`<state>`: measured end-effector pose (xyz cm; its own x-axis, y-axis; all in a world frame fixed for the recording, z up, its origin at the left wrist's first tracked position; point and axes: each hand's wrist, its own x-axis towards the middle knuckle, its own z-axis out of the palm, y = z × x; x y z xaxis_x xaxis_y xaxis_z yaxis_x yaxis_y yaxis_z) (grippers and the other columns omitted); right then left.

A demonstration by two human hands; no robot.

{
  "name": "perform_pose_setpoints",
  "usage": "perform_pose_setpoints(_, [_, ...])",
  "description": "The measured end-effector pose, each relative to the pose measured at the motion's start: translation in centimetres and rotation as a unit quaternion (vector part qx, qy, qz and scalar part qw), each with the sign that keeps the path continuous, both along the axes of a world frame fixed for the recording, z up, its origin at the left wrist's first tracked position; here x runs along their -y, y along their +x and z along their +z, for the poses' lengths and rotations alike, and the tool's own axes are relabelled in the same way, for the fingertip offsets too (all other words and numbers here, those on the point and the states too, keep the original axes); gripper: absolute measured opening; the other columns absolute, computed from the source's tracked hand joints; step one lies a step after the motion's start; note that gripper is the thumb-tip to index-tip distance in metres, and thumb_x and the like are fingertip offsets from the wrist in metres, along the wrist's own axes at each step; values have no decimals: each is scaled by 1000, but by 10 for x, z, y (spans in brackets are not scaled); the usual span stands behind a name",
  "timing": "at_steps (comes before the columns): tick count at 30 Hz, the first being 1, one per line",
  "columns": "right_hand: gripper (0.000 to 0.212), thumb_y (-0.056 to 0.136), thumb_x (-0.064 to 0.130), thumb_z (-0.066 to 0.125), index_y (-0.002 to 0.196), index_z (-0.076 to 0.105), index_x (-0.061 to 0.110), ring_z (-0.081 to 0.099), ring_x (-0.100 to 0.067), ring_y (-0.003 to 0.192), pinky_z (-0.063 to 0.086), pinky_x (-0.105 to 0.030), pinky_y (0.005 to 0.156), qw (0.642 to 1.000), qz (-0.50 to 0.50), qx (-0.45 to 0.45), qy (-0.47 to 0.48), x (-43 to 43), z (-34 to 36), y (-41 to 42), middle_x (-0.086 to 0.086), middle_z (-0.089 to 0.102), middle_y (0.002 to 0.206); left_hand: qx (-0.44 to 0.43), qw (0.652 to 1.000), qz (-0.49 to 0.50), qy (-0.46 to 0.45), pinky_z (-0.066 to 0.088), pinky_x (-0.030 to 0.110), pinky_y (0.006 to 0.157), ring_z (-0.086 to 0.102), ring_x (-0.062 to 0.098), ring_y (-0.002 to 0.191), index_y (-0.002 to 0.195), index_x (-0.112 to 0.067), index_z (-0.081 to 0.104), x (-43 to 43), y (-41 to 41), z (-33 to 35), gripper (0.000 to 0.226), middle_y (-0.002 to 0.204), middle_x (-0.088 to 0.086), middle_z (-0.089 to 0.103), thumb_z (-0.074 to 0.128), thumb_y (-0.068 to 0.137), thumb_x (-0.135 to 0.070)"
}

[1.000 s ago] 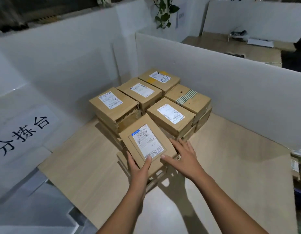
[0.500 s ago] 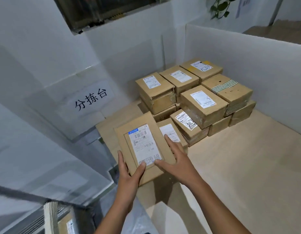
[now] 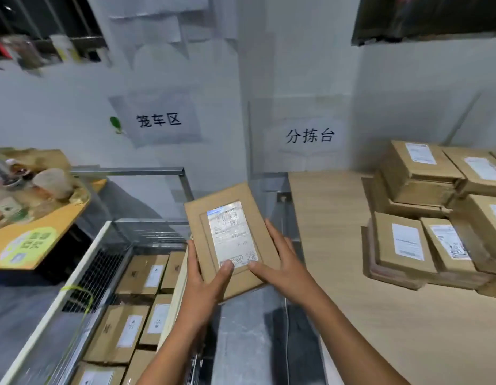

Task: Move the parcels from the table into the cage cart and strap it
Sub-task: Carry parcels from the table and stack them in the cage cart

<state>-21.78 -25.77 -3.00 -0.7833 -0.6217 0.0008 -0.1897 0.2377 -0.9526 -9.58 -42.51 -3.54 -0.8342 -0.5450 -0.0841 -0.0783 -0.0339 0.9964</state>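
The left hand [image 3: 205, 282] and right hand [image 3: 283, 262] grip a flat parcel [image 3: 230, 234] by its near edge, in the air between the tabletop [image 3: 352, 273] and the cage cart [image 3: 80, 266]. It's the carrying step; next, I'd say, lower it onto the boxes [image 3: 124, 332] packed inside

Light is flat and a bit dim, cool white, so the wall [image 3: 46, 112] goes grey-blue. The worst glare sits on the label [image 3: 232, 234] of the held parcel [image 3: 241, 279]: its top half is washed out and the print is mush. The whole frame is soft, and the clutter [image 3: 24, 187] at far left smears badly. The wide lens bends the cage cart [image 3: 84, 257] rail and stretches the boxes [image 3: 419, 168] at the right edge. A dark shadow pools on the floor [image 3: 247, 351] under the arms.
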Motion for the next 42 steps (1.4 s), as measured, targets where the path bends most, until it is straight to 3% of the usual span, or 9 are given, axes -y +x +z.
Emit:
perform_pose_setpoints(7, [98,77,60,82,148,16,74,46,17,125,41,-13,102,984,179,7,28,102,3,152,20,38,144,0,988,156,15,46,54,114,62,13,132,162,-52,14,48,207,-4,103,146,-13,62,80,82,-48])
perform_pose_setpoints(11, [100,75,62,83,150,18,71,42,-1,142,39,-40,119,961,274,19,31,141,-10,243,21,37,155,1,963,266,41,44,48,116,59,9,134,159,-57,15,48,314,-22,104,148,-17,59,81,79,-55])
perform_pose_setpoints(18, [97,74,67,85,144,19,78,37,17,137,46,-20,103,902,424,21,72,185,-15,359,45,30,152,0,898,429,92,53,28,99,66,-4,117,157,-63,16,32,446,-50,104,137,-24,65,83,79,-53])
perform_pose_setpoints(21, [99,73,66,87,144,19,78,48,-11,141,53,-47,106,879,466,38,98,200,-15,389,25,35,159,-4,876,471,102,52,15,89,62,-15,112,158,-62,14,28,476,-56,106,133,-34,63,81,75,-57])
perform_pose_setpoints(27, [95,78,65,82,144,15,79,42,19,132,47,-40,113,837,530,34,132,232,-30,431,61,31,136,6,845,516,139,39,47,121,50,8,141,161,-57,8,34,516,-63,106,158,-20,47,81,85,-50])
perform_pose_setpoints(31, [90,87,54,79,147,16,75,37,32,124,43,-34,116,821,549,53,150,262,-50,443,62,32,135,35,830,533,161,40,37,118,49,4,135,159,-57,9,55,527,-80,102,149,-25,47,81,88,-46])
perform_pose_setpoints(35, [80,91,50,76,132,18,88,35,36,120,42,-4,94,803,570,56,162,299,-76,445,63,32,133,66,815,551,165,44,11,93,55,-22,113,137,-76,20,81,524,-107,84,129,-43,54,81,88,-45])
perform_pose_setpoints(38, [83,91,53,74,140,14,80,21,27,137,30,-18,110,790,579,64,192,329,-108,441,52,17,152,83,802,564,176,46,21,106,56,-10,127,152,-63,24,103,515,-130,88,139,-34,58,81,89,-41])
perform_pose_setpoints(42, [86,92,52,73,153,14,67,25,44,115,32,-10,97,770,586,82,236,366,-160,423,67,25,130,125,789,568,199,51,32,108,58,3,132,151,-62,30,135,501,-162,84,145,-26,58,82,90,-39])
